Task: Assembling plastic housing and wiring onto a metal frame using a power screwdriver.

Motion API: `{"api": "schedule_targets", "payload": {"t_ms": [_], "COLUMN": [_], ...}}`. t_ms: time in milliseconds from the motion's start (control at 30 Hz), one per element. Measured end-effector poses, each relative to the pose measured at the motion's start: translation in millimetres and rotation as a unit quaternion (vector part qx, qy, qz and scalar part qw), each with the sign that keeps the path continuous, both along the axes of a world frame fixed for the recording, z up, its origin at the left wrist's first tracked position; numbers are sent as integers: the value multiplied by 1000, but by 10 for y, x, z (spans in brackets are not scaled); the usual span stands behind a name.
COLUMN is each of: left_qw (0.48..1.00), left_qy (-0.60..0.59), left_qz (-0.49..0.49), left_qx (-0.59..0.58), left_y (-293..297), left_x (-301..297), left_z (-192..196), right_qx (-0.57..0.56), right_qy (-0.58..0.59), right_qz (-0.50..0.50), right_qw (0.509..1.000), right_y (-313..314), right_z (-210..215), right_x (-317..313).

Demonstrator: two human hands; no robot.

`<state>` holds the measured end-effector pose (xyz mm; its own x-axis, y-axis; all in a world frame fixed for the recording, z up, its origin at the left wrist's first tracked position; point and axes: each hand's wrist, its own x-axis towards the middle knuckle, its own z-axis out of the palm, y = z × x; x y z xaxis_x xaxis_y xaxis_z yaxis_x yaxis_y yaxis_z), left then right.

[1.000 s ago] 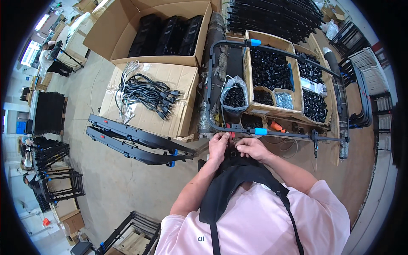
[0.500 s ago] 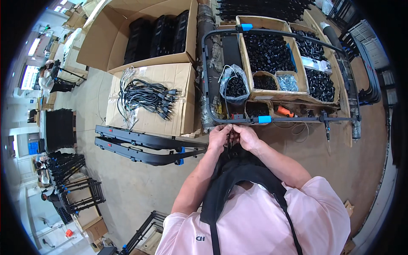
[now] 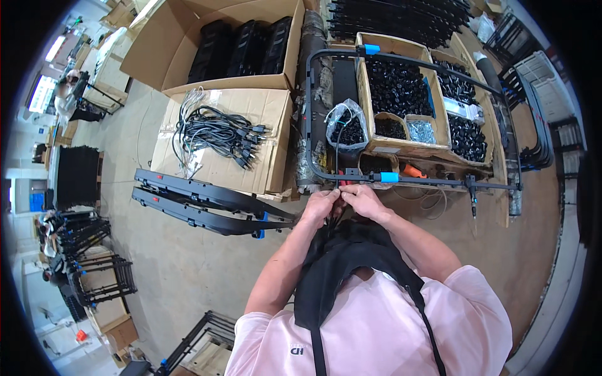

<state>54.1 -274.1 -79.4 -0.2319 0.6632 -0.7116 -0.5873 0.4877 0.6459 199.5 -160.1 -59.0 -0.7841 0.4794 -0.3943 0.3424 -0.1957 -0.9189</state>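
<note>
My left hand [image 3: 321, 205] and my right hand [image 3: 362, 202] are close together at the near bar of a black tubular frame [image 3: 433, 180]. Both are closed, thumbs and fingertips pinching a thin dark cable [image 3: 338, 156] that rises between them over the bar. More dark strands hang below my fingers, against the black apron [image 3: 351, 250]. A small red part [image 3: 342, 180] shows just beyond my fingertips, partly hidden. Blue pieces [image 3: 389, 178] sit on the frame's bars. Just past the near bar stands a clear bag of small black parts [image 3: 348, 128].
Inside the frame, a wooden bin [image 3: 384, 148] holds black fittings and screws. An orange-handled tool [image 3: 412, 170] lies near it. To the left, a bundle of black cables [image 3: 216, 135] rests on a carton [image 3: 266, 169]. Two long black rails [image 3: 200, 207] jut out below it.
The whole view has shifted slightly. My hands stay together at the near bar, still pinching the cable, and more of the cable and the red part now shows above them.
</note>
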Motion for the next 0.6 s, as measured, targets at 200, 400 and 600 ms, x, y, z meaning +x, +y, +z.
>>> {"api": "schedule_targets", "payload": {"t_ms": [200,400,600], "left_qw": [978,947,942], "left_qy": [205,280,308], "left_qz": [10,75,10], "left_qx": [29,136,133], "left_y": [-165,-298,-399], "left_x": [159,296,197], "left_z": [-99,-327,-190], "right_qx": [455,584,667], "right_qy": [-49,-47,42], "right_qz": [179,457,494], "right_qw": [871,669,557], "right_y": [152,200,343], "right_z": [738,677,564], "right_x": [-298,-766,-876]}}
